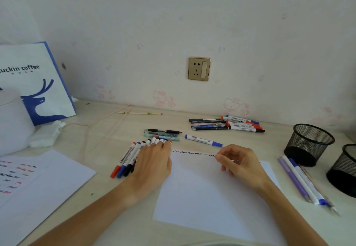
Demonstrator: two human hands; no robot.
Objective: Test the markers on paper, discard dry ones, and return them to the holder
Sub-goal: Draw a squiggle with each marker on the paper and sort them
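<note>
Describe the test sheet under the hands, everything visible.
The white paper sheet lies flat on the pale desk, slightly skewed. Along its far edge runs one row of short squiggles in red, blue and black, with one faint mark. The rest is blank. The right hand rests at the row's end; the left hand meets its left edge.

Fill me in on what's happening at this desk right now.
A person is testing markers on a white sheet. The right hand pinches a thin pen-like thing at the end of a row of short scribbles along the sheet's top edge. The left hand rests flat on a row of markers beside the sheet. Two black mesh holders stand at right; more pens lie around.
</note>
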